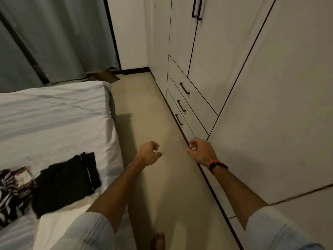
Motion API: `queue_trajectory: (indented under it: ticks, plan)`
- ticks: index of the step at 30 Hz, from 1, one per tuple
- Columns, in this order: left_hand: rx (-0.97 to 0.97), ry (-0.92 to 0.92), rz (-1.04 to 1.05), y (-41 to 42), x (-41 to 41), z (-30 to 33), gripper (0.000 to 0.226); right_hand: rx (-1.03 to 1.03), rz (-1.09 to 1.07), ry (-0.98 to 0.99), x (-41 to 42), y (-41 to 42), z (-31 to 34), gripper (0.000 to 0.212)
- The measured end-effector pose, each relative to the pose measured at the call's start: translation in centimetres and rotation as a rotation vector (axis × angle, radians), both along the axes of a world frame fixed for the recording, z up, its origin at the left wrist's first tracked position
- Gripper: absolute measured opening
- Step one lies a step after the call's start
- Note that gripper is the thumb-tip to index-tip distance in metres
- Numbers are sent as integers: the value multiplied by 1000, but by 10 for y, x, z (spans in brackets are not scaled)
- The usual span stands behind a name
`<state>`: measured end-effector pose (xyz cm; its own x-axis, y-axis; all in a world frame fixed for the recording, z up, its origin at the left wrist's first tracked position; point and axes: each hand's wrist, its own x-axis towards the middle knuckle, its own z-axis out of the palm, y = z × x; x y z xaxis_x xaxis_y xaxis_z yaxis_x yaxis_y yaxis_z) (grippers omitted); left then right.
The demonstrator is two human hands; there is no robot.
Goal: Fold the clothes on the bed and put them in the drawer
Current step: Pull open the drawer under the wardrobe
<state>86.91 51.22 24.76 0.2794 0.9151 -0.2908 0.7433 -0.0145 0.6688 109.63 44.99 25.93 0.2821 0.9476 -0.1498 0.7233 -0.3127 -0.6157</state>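
1. I stand in the narrow strip of floor between a bed on my left and a tall pale wardrobe on my right.
2. My left hand hangs in the air over the floor, fingers loosely curled and holding nothing.
3. My right hand is also in the air near the wardrobe's bottom edge, just below its drawers — fingers loosely curled, nothing in them. A dark band with an orange edge sits on that wrist.
4. Three drawers are stacked low in the wardrobe, each with a black handle, all closed.
5. On the white sheet near my left elbow lies a folded dark garment; just beside it, at the picture's left edge, a black-and-white striped garment — both well apart from the drawers.
6. Grey-green curtains hang beyond the bed.
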Motion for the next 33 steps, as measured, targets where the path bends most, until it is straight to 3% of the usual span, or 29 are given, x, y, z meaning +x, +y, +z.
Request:
queue_trajectory:
  ticks: [20, 25, 33]
  plan:
    - [-34, 207, -289, 433, 143, -20, 49, -50, -67, 82, 101, 402, -52, 46]
    - [-55, 223, -356, 514, 180, -29, 51, -107, -121, 104, 123, 466, -60, 45]
    - [-52, 323, -667, 677, 256, -74, 50, -214, -346, 137, 163, 589, -100, 56]
